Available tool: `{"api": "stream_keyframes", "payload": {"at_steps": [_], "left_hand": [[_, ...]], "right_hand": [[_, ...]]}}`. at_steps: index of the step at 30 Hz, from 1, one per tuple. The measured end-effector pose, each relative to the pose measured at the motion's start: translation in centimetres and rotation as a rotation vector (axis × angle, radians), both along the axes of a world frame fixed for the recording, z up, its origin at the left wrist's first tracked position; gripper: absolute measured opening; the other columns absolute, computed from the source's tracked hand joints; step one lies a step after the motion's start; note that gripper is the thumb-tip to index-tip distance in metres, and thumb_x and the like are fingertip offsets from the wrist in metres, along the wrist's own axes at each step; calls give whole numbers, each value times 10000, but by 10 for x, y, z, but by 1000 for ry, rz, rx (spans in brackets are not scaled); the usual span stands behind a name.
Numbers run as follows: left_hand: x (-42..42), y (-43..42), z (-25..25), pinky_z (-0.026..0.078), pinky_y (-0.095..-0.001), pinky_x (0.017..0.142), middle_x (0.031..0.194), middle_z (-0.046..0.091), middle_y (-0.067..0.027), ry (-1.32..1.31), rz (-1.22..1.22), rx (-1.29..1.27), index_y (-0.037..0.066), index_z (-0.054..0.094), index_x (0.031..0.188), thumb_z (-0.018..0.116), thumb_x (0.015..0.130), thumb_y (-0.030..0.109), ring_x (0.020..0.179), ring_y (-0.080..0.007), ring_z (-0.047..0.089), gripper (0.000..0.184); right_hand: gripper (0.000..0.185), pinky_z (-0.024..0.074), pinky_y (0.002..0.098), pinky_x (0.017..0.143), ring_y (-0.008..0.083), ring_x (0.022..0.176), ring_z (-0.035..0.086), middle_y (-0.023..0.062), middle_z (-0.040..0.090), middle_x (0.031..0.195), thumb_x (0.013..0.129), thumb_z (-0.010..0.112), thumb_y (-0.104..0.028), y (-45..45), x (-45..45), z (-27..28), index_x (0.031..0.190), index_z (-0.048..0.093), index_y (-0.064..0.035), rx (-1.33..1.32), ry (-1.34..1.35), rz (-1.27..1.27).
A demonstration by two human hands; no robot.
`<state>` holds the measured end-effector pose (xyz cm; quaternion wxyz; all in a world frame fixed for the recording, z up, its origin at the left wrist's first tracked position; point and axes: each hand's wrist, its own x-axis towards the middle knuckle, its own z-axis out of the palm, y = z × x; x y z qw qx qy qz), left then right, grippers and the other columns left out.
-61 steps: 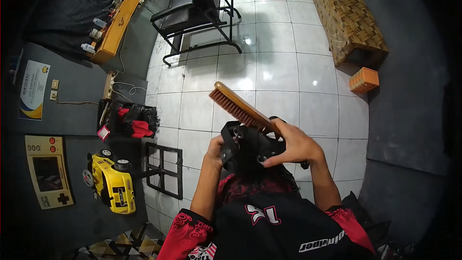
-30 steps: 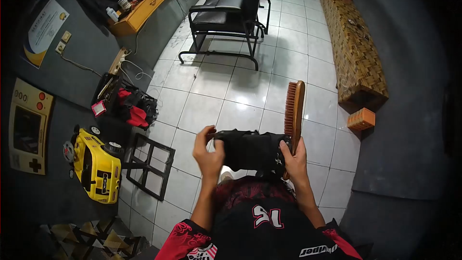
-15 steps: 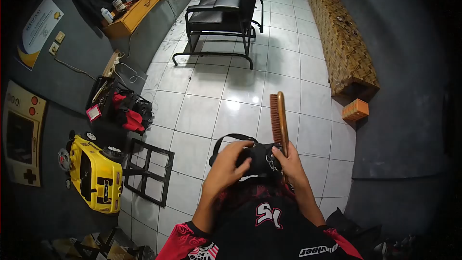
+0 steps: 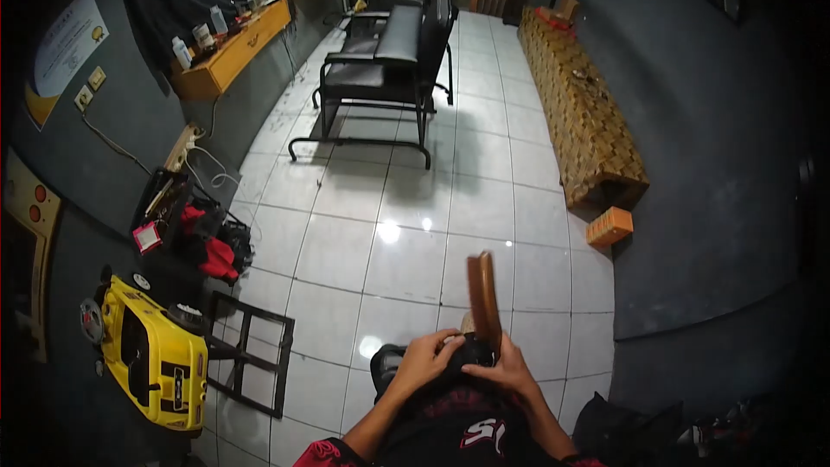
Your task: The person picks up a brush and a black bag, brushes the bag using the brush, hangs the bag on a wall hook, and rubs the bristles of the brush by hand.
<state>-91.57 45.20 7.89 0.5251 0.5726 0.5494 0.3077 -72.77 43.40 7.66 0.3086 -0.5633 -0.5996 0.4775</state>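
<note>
My right hand (image 4: 505, 369) is closed round the lower end of a wooden brush (image 4: 487, 298), which stands nearly upright with its brown bristles to the left. The same hand touches a black strapped item (image 4: 471, 352) close to my body. My left hand (image 4: 425, 361) has its fingers closed on the left part of that black item. A dark loop of it (image 4: 386, 367) shows left of my left hand. What the item is, I cannot make out, as both hands cover much of it.
Ahead stands a black chair (image 4: 372, 78). A woven bench (image 4: 584, 104) and an orange box (image 4: 609, 227) are at the right wall. At left are a wooden shelf (image 4: 233, 47), a yellow toy car (image 4: 160, 359) and a black frame (image 4: 281, 367).
The view has tilted up toward the room. Both hands and the brush appear lower in view. My left hand has moved closer to my right and closed on the black item.
</note>
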Motion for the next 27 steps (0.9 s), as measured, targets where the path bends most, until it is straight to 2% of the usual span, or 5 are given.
{"api": "stream_keyframes", "payload": {"at_steps": [4, 7, 15, 21, 27], "left_hand": [[-14, -5, 8, 441, -354, 556, 667, 591, -166, 128, -154, 103, 56, 602, 1016, 624, 788, 393, 597, -297, 581, 407], [-24, -10, -2, 435, -389, 574, 682, 590, -189, 167, -417, 149, 47, 611, 976, 627, 765, 442, 631, -343, 578, 448], [-36, 0, 13, 396, -371, 508, 566, 507, -188, 230, -660, 146, -36, 571, 685, 619, 770, 472, 528, -296, 508, 517], [-63, 0, 23, 324, -269, 411, 533, 512, -5, 14, -24, -168, -2, 591, 626, 605, 809, 436, 472, -66, 411, 475], [-58, 21, 66, 311, -196, 405, 572, 503, 44, -223, 321, -214, 37, 586, 703, 553, 877, 335, 471, -22, 420, 347]], "right_hand": [[786, 485, 379, 674, 324, 756, 620, 186, 608, 806, 616, 751, -278, 1, 17, -11, 1252, 372, -16, -27, -255, 179], [468, 461, 400, 575, 344, 646, 595, 189, 572, 678, 624, 732, -211, 17, 20, -4, 955, 464, -17, 134, -452, 97], [331, 423, 446, 606, 411, 672, 532, 198, 541, 698, 701, 690, -143, 96, -22, 24, 864, 440, 0, 569, -393, -45], [196, 441, 261, 477, 98, 513, 535, 64, 541, 609, 871, 540, -159, 81, -29, 26, 949, 454, 0, 205, 306, -90], [372, 353, 287, 487, 129, 512, 438, 56, 461, 560, 920, 405, -332, 53, -21, -49, 756, 502, -13, -111, 99, -76]]}}
